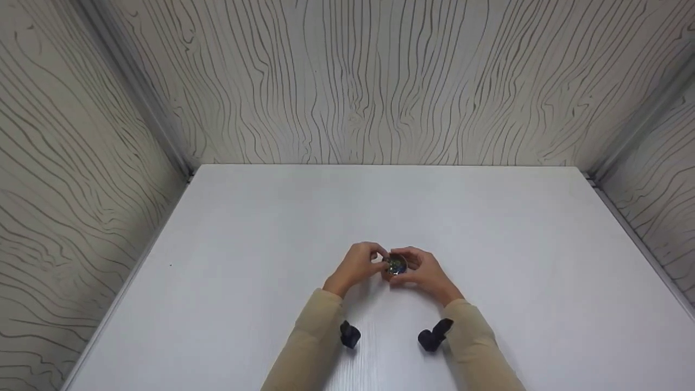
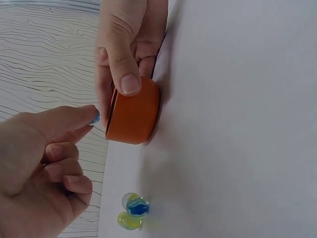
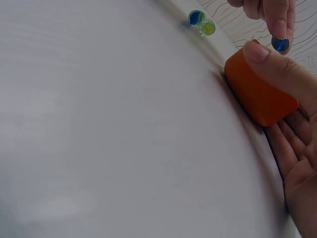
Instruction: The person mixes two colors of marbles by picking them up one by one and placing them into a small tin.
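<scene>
A small round orange bowl (image 2: pixel 132 119) stands on the white table. My right hand (image 1: pixel 426 271) grips it from the right, its thumb against the orange side. Marbles (image 1: pixel 397 266) glint inside the bowl in the head view. Between thumb and index finger, my left hand (image 1: pixel 355 265) pinches a blue marble (image 3: pixel 280 44) close over the bowl's rim, its other fingers curled in. Beside the bowl, on the left hand's side, a blue marble (image 2: pixel 137 207) and a yellow-green one (image 2: pixel 130 221) lie together on the table; the left hand hides them in the head view.
The white table (image 1: pixel 244 217) reaches back to a wall (image 1: pixel 347 81) with a wood-grain pattern. More patterned panels rise at the left and right. A small black wrist camera (image 1: pixel 350 335) sits by the left sleeve, another camera (image 1: pixel 433 336) by the right one.
</scene>
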Available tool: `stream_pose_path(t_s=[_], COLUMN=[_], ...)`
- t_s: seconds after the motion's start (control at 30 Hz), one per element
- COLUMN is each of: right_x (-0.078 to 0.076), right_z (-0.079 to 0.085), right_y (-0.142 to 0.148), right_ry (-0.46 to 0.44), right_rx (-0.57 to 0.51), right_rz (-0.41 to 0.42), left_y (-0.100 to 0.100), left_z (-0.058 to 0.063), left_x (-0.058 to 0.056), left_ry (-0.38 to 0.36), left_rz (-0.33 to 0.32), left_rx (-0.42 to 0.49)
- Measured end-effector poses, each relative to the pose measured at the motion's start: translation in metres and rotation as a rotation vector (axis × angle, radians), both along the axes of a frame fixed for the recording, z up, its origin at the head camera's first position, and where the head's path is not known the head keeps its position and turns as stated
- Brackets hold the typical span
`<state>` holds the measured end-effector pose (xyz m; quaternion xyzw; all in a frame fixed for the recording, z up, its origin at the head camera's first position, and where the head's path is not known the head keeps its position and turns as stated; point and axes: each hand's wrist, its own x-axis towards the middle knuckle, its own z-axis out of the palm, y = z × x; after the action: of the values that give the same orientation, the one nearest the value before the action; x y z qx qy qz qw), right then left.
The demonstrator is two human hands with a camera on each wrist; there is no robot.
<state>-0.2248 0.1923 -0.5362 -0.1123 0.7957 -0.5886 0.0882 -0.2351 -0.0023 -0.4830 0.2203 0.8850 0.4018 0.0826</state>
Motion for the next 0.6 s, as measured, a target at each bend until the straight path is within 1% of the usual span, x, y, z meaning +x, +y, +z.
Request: stream_pose_path(t_s=[0.13, 0.33, 0.6], right_x=[0.0005, 0.0009, 0.0011], right_z=[0.0008, 0.0019, 0.0012], right_y=[-0.0005, -0.0005, -0.0010], right_ry=[-0.002, 0.008, 0.004], right_rx=[0.011, 0.013, 0.006], right_rz=[-0.006, -0.007, -0.008], left_y=[0.0005, 0.0025, 0.0014], left_z=[-0.0007, -0.0026, -0.0015], left_x=[-0.0003, -0.0017, -0.0014], left_ry=[-0.011, 0.005, -0.036], left_rz=[-0.004, 0.002, 0.023], left_rx=[0.018, 0.005, 0.002])
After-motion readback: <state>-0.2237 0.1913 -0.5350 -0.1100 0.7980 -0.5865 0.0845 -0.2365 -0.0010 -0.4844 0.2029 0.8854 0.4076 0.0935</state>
